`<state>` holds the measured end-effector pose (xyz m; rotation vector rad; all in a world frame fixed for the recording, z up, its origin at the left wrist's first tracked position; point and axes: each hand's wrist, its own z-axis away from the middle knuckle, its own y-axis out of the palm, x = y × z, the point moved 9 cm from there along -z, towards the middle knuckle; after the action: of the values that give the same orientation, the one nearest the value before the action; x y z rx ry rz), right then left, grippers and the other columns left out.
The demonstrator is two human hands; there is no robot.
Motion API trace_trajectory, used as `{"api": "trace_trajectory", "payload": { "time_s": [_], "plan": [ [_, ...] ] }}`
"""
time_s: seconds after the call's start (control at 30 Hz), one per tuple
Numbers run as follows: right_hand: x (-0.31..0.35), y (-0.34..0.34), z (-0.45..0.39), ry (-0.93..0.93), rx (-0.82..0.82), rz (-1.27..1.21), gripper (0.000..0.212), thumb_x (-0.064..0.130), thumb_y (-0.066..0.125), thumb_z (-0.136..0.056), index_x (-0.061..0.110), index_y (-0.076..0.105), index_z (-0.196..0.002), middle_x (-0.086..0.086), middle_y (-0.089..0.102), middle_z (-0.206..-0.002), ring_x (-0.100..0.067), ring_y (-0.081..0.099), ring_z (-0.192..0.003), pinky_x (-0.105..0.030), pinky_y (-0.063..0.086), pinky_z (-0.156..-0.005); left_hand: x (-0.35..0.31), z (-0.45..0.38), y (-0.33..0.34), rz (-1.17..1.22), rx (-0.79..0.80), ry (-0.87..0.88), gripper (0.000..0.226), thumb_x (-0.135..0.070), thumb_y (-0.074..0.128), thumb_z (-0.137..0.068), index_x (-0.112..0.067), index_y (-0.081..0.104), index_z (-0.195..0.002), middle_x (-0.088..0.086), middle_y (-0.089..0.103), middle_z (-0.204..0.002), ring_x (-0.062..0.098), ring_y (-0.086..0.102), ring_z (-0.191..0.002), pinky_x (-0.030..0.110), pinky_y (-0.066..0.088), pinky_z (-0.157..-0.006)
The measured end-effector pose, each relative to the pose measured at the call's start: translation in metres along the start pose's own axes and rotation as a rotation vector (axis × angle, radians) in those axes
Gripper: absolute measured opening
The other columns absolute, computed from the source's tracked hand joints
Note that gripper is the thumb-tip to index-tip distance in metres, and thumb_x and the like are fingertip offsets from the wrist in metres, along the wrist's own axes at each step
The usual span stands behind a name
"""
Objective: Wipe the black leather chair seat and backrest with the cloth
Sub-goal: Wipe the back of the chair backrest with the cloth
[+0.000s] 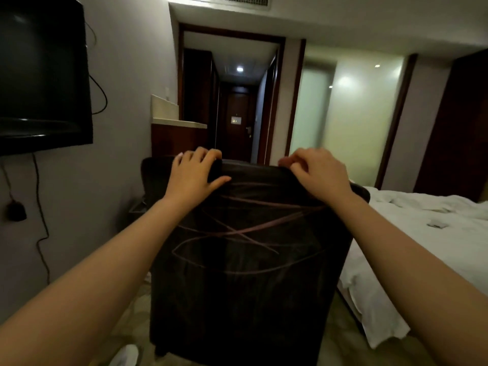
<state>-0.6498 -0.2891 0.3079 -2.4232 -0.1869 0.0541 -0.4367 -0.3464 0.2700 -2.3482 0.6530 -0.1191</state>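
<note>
Both hands are up on the top edge of the black leather chair (248, 233), seen from behind in the head view: the left hand (194, 171) has its fingers curled over the rim with the thumb laid on the rear face, gripping it, and the right hand (320, 171) has its fingers bent over the rim too, though blur keeps me from telling how firmly it holds. No cloth can be made out in either hand; a pale object (124, 352) on the floor at the lower left might be one, but that is unclear. The seat and the front of the backrest face away and are hidden, so my guess is that the chair is being turned or pulled into reach and wiping is not yet under way. The risk I see is in swinging the chair: the bed (422, 247) sits just beside its right side, and the wall (126, 101) with dangling cables (39, 207) lies near on the left, so a corner could bump the mattress or snag a cord. Open room lies mainly toward the person, with a doorway (232, 101) beyond the chair.
</note>
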Motion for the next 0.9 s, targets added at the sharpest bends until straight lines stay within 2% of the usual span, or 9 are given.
{"api": "trace_trajectory", "payload": {
  "time_s": [0.17,0.3,0.47,0.57,0.67,0.73,0.77,0.83,0.9],
  "plan": [
    [0.008,0.000,0.024,-0.012,-0.251,0.132,0.027,0.028,0.041,-0.095,0.017,0.054,-0.115,-0.007,0.056,-0.112,-0.023,0.048,-0.099,-0.036,0.039,-0.083,0.002,0.006,0.005,0.071,-0.132,-0.016,0.055,-0.049,0.055,-0.084,-0.022,0.041,-0.130,0.008,0.046,-0.133,0.028,0.040,-0.127,0.044,0.023,-0.111],
    [0.006,0.011,0.047,0.000,-0.403,0.106,0.036,0.026,0.047,-0.093,0.018,0.050,-0.128,-0.011,0.049,-0.126,-0.028,0.044,-0.114,-0.043,0.038,-0.096,0.000,0.011,0.005,0.093,-0.207,-0.009,0.052,-0.048,0.055,-0.085,-0.023,0.042,-0.129,0.007,0.047,-0.132,0.026,0.041,-0.125,0.043,0.023,-0.110],
    [-0.004,0.034,0.080,0.069,-0.647,-0.041,0.050,0.031,0.051,-0.086,0.015,0.044,-0.132,-0.018,0.049,-0.128,-0.035,0.046,-0.114,-0.052,0.043,-0.092,-0.009,0.015,-0.001,0.013,-0.238,0.006,0.050,-0.051,0.053,-0.084,-0.025,0.043,-0.126,0.004,0.050,-0.128,0.022,0.044,-0.122,0.039,0.020,-0.110],
    [-0.024,0.047,0.091,0.230,-0.719,0.015,0.053,0.044,0.039,-0.087,0.020,0.042,-0.135,-0.013,0.048,-0.137,-0.030,0.035,-0.125,-0.059,0.031,-0.097,-0.012,0.015,0.000,-0.001,-0.252,0.002,0.051,-0.053,0.053,-0.083,-0.028,0.043,-0.126,0.002,0.050,-0.128,0.020,0.044,-0.123,0.037,0.019,-0.110],
    [-0.044,0.057,0.093,0.324,-0.775,-0.141,0.056,0.047,0.032,-0.090,0.027,0.031,-0.142,-0.003,0.025,-0.152,-0.029,0.012,-0.141,-0.064,0.008,-0.108,-0.014,0.017,0.002,0.066,-0.273,0.013,0.049,-0.050,0.053,-0.084,-0.029,0.043,-0.128,0.000,0.048,-0.130,0.017,0.042,-0.125,0.037,0.019,-0.110],
    [-0.040,0.069,0.088,0.395,-0.823,-0.309,0.053,0.043,0.029,-0.092,0.027,0.023,-0.142,0.000,0.014,-0.152,-0.028,0.004,-0.141,-0.062,0.012,-0.111,-0.017,0.018,0.003,0.095,-0.274,0.036,0.046,-0.046,0.050,-0.088,-0.029,0.043,-0.130,-0.001,0.047,-0.133,0.016,0.041,-0.127,0.037,0.019,-0.110],
    [-0.023,0.075,0.084,0.398,-0.841,-0.310,0.053,0.039,0.032,-0.092,0.023,0.025,-0.142,-0.004,0.018,-0.151,-0.029,0.008,-0.141,-0.059,0.017,-0.111,-0.019,0.018,0.002,0.114,-0.276,0.042,0.045,-0.045,0.047,-0.089,-0.028,0.043,-0.131,-0.001,0.047,-0.133,0.016,0.041,-0.127,0.037,0.019,-0.110],
    [0.042,0.103,0.071,0.206,-0.773,-0.143,0.051,0.027,0.039,-0.089,0.013,0.040,-0.138,-0.014,0.041,-0.143,-0.032,0.025,-0.135,-0.054,0.028,-0.105,-0.024,0.018,0.001,0.157,-0.277,0.039,0.042,-0.045,0.042,-0.092,-0.026,0.047,-0.129,0.000,0.048,-0.132,0.017,0.041,-0.127,0.038,0.018,-0.111],
    [0.122,0.154,0.064,-0.133,-0.544,0.116,0.046,0.027,0.049,-0.083,0.017,0.053,-0.128,-0.008,0.057,-0.129,-0.027,0.036,-0.125,-0.046,0.031,-0.105,-0.027,0.019,0.000,0.184,-0.277,0.034,0.041,-0.045,0.037,-0.094,-0.026,0.048,-0.128,0.001,0.049,-0.131,0.017,0.041,-0.127,0.039,0.017,-0.112]
  ]
}}
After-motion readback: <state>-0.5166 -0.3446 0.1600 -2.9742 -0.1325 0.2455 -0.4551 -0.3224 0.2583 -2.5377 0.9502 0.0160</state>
